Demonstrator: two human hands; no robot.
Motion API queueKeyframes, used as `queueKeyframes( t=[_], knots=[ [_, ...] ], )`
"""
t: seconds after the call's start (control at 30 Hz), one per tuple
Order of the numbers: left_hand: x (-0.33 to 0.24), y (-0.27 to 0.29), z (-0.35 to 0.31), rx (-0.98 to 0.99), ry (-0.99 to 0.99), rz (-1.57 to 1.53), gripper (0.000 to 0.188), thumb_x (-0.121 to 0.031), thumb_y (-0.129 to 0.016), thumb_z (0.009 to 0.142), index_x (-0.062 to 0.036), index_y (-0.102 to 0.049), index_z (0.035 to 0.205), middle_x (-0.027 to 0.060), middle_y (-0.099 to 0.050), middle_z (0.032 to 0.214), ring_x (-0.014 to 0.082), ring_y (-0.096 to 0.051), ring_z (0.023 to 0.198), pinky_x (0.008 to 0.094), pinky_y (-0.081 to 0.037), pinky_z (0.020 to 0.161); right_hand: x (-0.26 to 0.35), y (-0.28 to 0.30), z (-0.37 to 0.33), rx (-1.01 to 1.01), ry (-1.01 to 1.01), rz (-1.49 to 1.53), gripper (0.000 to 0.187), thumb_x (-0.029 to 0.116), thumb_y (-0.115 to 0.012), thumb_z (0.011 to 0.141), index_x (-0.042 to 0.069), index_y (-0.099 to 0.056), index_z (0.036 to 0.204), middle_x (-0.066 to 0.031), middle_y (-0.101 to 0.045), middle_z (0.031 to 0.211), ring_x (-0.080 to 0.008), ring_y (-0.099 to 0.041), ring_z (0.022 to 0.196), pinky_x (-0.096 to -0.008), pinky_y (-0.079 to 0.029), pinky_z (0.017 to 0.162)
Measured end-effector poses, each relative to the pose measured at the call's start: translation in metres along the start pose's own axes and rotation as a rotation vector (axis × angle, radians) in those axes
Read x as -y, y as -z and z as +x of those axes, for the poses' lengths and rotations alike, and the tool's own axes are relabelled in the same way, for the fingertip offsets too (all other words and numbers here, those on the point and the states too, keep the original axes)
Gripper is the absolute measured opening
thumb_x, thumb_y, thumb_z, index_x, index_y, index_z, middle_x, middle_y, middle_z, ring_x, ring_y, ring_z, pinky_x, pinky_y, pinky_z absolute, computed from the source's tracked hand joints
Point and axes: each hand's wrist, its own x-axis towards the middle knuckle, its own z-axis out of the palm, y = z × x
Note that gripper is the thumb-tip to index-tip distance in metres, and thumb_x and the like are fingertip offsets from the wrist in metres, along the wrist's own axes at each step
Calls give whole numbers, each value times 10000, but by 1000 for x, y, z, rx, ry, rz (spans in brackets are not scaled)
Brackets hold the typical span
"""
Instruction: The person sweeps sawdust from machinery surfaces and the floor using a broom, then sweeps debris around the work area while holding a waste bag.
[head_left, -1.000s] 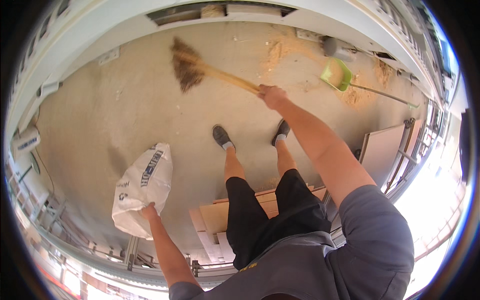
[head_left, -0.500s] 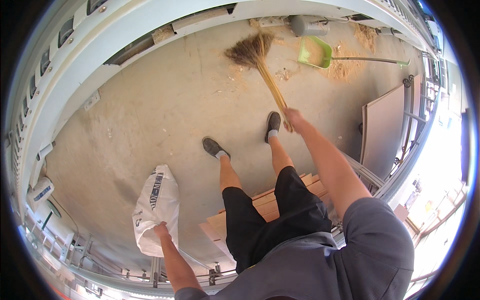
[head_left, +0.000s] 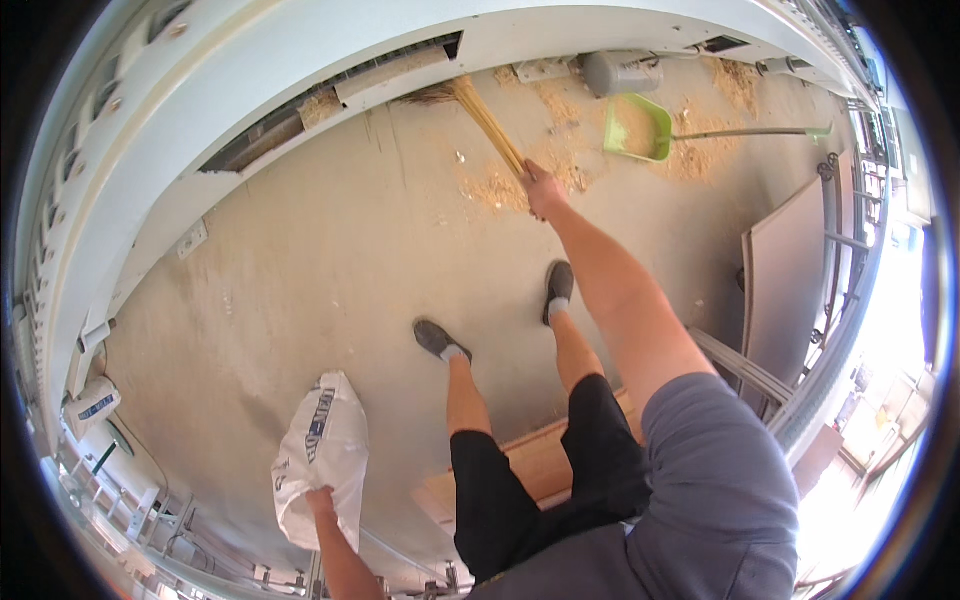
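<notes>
A straw broom [head_left: 492,127] slants away from me, its handle end gripped in my right hand [head_left: 544,190]. Most of its bristle head is hidden under the lower edge of the long pale machine [head_left: 270,90]. My left hand [head_left: 320,502] is closed on the edge of a white sack [head_left: 330,440] with dark printing, which hangs low at my left. Sawdust and wood chips [head_left: 497,190] lie scattered on the floor beside the broom. Right of the broom, a green dustpan [head_left: 660,132] with a long handle rests on the floor, sawdust inside it.
A grey cylindrical motor [head_left: 622,74] sits at the machine's base behind the dustpan. More sawdust [head_left: 735,85] lies at the far right. Wheeled upright panels [head_left: 790,270] stand at the right. Behind my legs are stacked wooden boards [head_left: 540,465].
My right hand has moved the broom forward and left, so its bristles have gone under the machine's edge. My left hand still holds the sack.
</notes>
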Motion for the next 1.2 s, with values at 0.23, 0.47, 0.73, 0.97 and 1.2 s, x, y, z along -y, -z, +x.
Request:
queueKeyframes(
  t=[0.23,0.47,0.73,0.97,1.2],
  knots=[
    [12,9,15,15,-94,195,450,-161,-671,600,135,-554,918,253,-595,853,348,-561,869,420,-442,829,-135,-87,-91,13,-249,658,452,267,-476,942,194,-422,1385,-1,-542,837,-99,-464,604,-317,-454,462],
    [-14,-9,-13,-217,-114,125,476,-206,-686,703,158,-576,989,295,-610,1029,390,-585,977,417,-435,889,-146,-88,-222,211,-47,81,478,190,-469,950,163,-355,1413,-122,-622,947,-181,-627,786,-308,-492,647],
    [6,-1,-35,-409,-217,3,515,-194,-609,848,100,-446,1238,263,-544,1208,378,-526,1113,397,-390,961,15,-274,2,346,594,-415,418,378,-434,938,295,-408,1346,-215,-612,1025,-410,-585,926,-477,-481,793],
    [-6,-36,-45,-419,-171,-175,409,-133,-574,844,74,-504,1189,234,-591,1135,343,-569,1034,385,-416,908,76,-269,161,95,593,-416,424,412,-428,935,305,-425,1346,-189,-619,1084,-375,-600,969,-466,-487,822],
    [-16,-65,-41,-398,-180,-165,433,-106,-543,861,77,-453,1243,222,-550,1204,322,-543,1080,378,-396,938,17,-183,241,-156,613,-351,474,417,-447,940,234,-416,1376,-86,-647,753,-169,-536,431,-321,-447,397]
  ],
)
